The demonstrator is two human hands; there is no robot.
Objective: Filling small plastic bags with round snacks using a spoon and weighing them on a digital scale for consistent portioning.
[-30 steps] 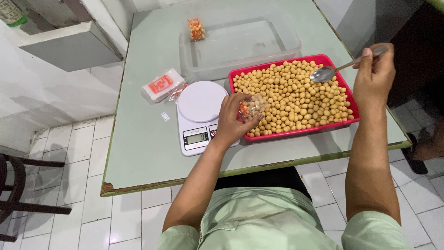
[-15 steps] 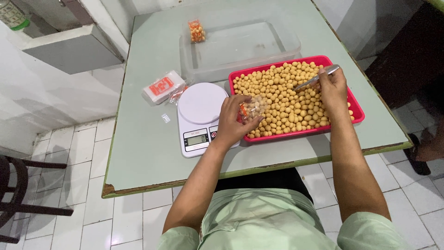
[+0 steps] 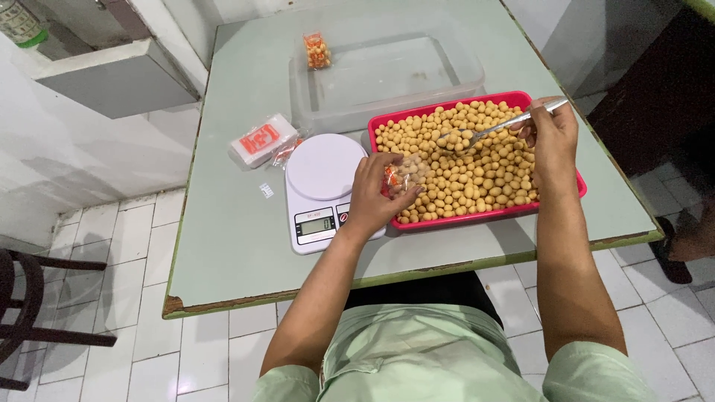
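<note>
Over the red tray (image 3: 577,182), right hand (image 3: 551,138) grips spoon (image 3: 495,128) by its handle end, left hand (image 3: 376,193) pinches the flimsy, likely slippery small clear bag (image 3: 406,175) at its mouth.

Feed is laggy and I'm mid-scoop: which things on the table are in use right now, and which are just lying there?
In use:
left hand holding small clear bag
right hand holding spoon
red tray of round yellow snacks

Lying about:
white scale
clear tub
stack of bags
filled packet
</note>
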